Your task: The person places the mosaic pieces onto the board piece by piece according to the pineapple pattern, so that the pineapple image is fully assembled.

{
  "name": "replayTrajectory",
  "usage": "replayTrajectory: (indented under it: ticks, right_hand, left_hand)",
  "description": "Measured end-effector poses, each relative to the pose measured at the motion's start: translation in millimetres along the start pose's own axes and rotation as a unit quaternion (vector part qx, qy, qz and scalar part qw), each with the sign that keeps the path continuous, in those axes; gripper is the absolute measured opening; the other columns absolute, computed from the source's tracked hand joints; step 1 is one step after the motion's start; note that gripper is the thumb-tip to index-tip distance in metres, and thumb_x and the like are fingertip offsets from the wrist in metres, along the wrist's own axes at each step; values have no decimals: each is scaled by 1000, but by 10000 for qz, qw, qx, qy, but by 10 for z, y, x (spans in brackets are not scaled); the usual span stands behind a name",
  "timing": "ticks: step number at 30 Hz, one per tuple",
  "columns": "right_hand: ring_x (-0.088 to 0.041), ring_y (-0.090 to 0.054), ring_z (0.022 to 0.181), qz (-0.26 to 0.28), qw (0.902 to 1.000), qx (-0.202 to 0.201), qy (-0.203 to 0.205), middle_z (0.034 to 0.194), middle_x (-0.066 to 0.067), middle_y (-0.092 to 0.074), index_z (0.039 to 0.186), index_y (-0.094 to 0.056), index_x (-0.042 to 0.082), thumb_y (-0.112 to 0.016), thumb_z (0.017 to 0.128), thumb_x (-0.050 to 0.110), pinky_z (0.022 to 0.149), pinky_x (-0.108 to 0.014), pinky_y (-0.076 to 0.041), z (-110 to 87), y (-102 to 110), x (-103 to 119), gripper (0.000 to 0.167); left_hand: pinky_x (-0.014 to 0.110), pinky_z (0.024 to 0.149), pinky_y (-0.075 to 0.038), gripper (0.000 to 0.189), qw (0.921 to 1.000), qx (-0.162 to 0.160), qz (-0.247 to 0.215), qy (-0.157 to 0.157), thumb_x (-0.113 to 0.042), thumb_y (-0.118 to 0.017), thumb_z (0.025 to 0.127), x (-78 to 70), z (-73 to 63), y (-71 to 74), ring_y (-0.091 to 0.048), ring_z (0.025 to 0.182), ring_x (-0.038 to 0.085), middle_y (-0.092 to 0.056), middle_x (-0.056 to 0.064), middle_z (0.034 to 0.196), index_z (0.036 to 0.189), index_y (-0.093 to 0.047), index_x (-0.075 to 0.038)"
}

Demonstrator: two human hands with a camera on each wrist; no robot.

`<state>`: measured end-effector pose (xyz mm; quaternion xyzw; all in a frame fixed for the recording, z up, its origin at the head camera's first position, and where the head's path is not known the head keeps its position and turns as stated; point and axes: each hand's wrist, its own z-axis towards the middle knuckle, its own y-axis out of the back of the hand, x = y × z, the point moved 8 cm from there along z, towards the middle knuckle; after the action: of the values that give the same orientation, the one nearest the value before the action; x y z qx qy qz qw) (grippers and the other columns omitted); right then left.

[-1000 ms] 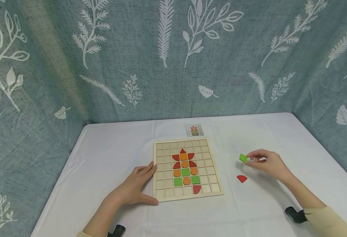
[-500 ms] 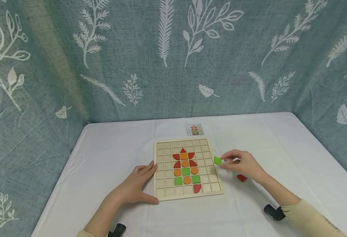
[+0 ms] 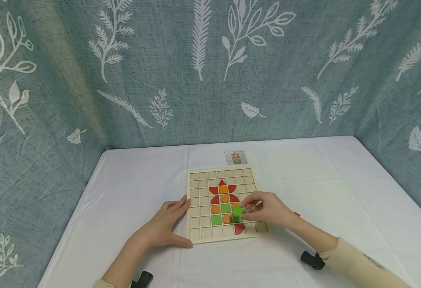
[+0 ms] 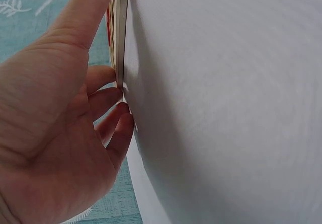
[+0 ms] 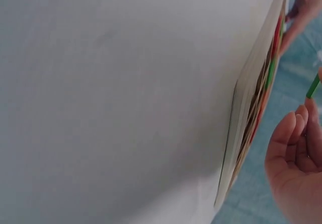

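A wooden grid board [image 3: 198,236] lies on the table, bearing red, orange and green pieces in a flower-like figure. My left hand [image 3: 165,226] rests against its left side, fingers along the edge and thumb at the near corner; the left wrist view shows this hand [image 4: 60,128] at the board's edge. Over the board's right half, my right hand [image 3: 268,208] pinches a green square tile [image 3: 237,212] between thumb and fingertips. The tile [image 5: 313,86] appears edge-on above the board in the right wrist view. It overlaps another green square and an orange disc [image 3: 235,206].
Beyond the board lies a small picture card [image 3: 236,157] with a flower-in-pot pattern on a grid. A red quarter-round piece [image 3: 296,214] on the cloth is mostly hidden by my right forearm. A patterned curtain [image 3: 210,112] stands behind the white-covered table [image 3: 142,176].
My right hand has carried the green tile leftward from the right of the table to over the board. My left hand has stayed at the board's edge.
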<state>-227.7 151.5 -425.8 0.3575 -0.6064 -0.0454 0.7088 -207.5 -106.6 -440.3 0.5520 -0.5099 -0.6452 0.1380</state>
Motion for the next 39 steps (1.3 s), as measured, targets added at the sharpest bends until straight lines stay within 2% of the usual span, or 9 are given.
replayTrajectory:
  ticks: [5,14,18,21,25,31,35,39]
  right_hand:
    - [-13,-57,77,-25,9995,323,7,87,4,-65,97,-72,16,-84,77,27,68,-24,-50,40,-187,50,25]
    - [-5,-51,69,-861,9922,592,681,77,9,-59,88,-71,15,-84,76,19,60,-21,-47,55,-386,197,19]
    - [-4,-49,67,-1196,9885,644,665,73,10,-57,85,-70,17,-84,74,17,59,-20,-45,52,-426,215,17]
    - [-4,-49,67,-1245,9879,693,617,72,10,-57,85,-70,17,-84,73,18,60,-21,-45,48,-442,223,19]
    - [-5,-50,68,-1166,9885,701,654,73,10,-57,86,-69,17,-85,74,19,61,-21,-45,44,-448,228,20]
    - [-6,-51,70,-1132,9866,647,982,76,12,-57,86,-71,17,-80,80,15,61,-20,-46,36,-431,249,12]
    - [-7,-52,71,-932,9907,669,733,80,12,-60,90,-72,18,-79,83,20,62,-22,-48,14,-342,207,11]
    - [-8,-54,74,-810,9946,489,425,84,10,-63,92,-71,19,-78,84,24,66,-24,-49,-37,-120,107,13]
  left_hand:
    - [55,108,-30,117,10000,21,-18,80,-53,-88,61,17,6,-7,-25,139,36,-22,12,160,152,-33,-5]
    - [55,108,-30,116,10000,46,-21,60,-53,-87,62,30,12,-16,-25,139,36,-22,13,160,152,-33,-4]
    - [54,109,-30,116,10000,44,-32,63,-53,-88,61,38,16,-29,-25,139,35,-22,12,160,152,-33,-5]
    - [54,109,-30,117,10000,31,-47,36,-52,-88,61,38,22,-34,-25,139,35,-22,12,160,152,-33,-5]
    - [53,109,-30,116,10000,11,-38,1,-51,-89,61,34,24,-27,-26,139,35,-23,12,160,151,-33,-4]
    - [54,109,-31,116,10000,23,-18,66,-52,-89,60,39,24,-23,-26,139,35,-23,11,160,152,-34,-5]
    - [54,108,-31,116,10000,31,-44,66,-52,-88,61,26,20,-15,-26,139,35,-23,11,160,151,-34,-5]
    - [55,108,-31,116,10000,28,-58,32,-52,-88,61,17,15,-6,-26,138,36,-23,13,160,151,-34,-5]
